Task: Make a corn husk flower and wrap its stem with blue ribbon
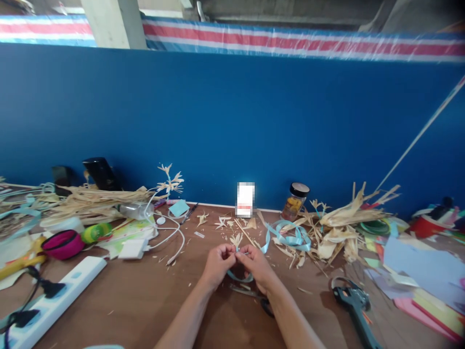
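Observation:
Both hands meet over the front middle of the table, pinching a small dried corn-husk flower that stands upright above the fingertips. My left hand has its fingers closed at the flower's base. My right hand also pinches there, on light blue ribbon at the stem. A loop of this blue ribbon hangs below and between the hands. Scissors lie under my right wrist, partly hidden by it. Beyond the fingers, loose husk petals are scattered on the tabletop.
Right: a ribbon coil, a lidded jar, husk bundles, a glue gun and coloured paper. Left: a power strip, a white charger, husk strips and a finished-looking husk flower stem. A blue partition stands behind.

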{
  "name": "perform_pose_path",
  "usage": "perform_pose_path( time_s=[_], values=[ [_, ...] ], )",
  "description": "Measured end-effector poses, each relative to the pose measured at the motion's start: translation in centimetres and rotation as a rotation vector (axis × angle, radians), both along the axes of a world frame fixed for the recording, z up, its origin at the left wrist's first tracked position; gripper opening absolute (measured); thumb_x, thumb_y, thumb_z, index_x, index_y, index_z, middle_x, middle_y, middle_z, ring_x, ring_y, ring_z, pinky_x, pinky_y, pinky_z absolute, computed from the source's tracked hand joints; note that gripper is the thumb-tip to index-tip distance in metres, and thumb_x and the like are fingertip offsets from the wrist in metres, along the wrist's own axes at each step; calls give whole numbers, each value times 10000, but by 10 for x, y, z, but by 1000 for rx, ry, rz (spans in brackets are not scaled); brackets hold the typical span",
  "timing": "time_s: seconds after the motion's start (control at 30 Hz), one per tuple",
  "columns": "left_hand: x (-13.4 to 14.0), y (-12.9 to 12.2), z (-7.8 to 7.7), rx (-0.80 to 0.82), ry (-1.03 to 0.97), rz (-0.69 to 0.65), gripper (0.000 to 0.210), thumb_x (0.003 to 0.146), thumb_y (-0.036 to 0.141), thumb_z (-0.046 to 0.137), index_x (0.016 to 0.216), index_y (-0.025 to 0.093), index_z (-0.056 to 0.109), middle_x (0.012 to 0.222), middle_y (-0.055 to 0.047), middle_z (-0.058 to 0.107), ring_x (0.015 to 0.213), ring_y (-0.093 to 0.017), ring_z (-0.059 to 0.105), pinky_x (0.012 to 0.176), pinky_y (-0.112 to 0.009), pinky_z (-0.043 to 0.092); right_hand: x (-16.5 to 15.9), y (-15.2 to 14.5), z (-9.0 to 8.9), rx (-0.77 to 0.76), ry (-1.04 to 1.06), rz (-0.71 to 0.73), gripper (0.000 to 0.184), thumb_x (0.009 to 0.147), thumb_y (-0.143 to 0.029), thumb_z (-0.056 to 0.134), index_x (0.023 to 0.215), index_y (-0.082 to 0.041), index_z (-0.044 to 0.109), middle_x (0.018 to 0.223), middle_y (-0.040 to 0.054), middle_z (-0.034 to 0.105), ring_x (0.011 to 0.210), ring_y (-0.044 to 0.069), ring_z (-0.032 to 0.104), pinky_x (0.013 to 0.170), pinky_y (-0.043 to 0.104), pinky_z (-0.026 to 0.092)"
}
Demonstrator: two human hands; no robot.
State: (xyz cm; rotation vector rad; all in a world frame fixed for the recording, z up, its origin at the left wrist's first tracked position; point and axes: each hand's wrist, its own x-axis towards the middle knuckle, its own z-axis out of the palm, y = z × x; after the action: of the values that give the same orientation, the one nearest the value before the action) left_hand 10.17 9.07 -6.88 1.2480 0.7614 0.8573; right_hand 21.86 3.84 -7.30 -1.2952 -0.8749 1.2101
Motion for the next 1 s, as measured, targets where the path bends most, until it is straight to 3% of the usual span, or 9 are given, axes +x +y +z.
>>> perform_pose_path(
  time_s=[0.3,0.53,0.67,0.8,1.0],
  values=[
    [1,-1,-5,204,96,102,138,647,234,571,721,118,575,604,1,569,531,-96,490,521,-195,378,-3,0,0,55,-88,-37,229,699,-376,560,771,-166,503,492,-70,439,392,53,346,372,167,286],
    [2,0,-8,251,131,133,129,657,231,561,714,118,587,618,-8,578,543,-101,493,525,-194,381,-4,1,0,30,-269,-90,215,724,-362,517,706,-148,520,440,-66,409,370,53,305,358,175,209],
    [2,0,-11,257,124,126,135,657,234,573,719,116,596,615,-10,582,543,-102,494,525,-196,381,-6,2,-3,28,-236,-97,204,729,-345,505,686,-145,512,449,-63,422,371,48,300,362,175,210],
    [2,0,-14,163,15,69,176,673,255,586,779,115,602,627,-11,589,556,-105,510,550,-209,405,-8,2,-3,34,-107,-96,192,727,-339,500,702,-149,492,485,-51,478,372,48,324,363,169,225],
    [5,-3,-10,-153,-160,-11,260,660,280,634,866,121,615,743,-25,611,597,-94,542,623,-235,456,-8,-1,6,40,-27,-133,195,689,-338,545,704,-150,495,494,-44,506,381,56,372,362,161,243]
  ],
)
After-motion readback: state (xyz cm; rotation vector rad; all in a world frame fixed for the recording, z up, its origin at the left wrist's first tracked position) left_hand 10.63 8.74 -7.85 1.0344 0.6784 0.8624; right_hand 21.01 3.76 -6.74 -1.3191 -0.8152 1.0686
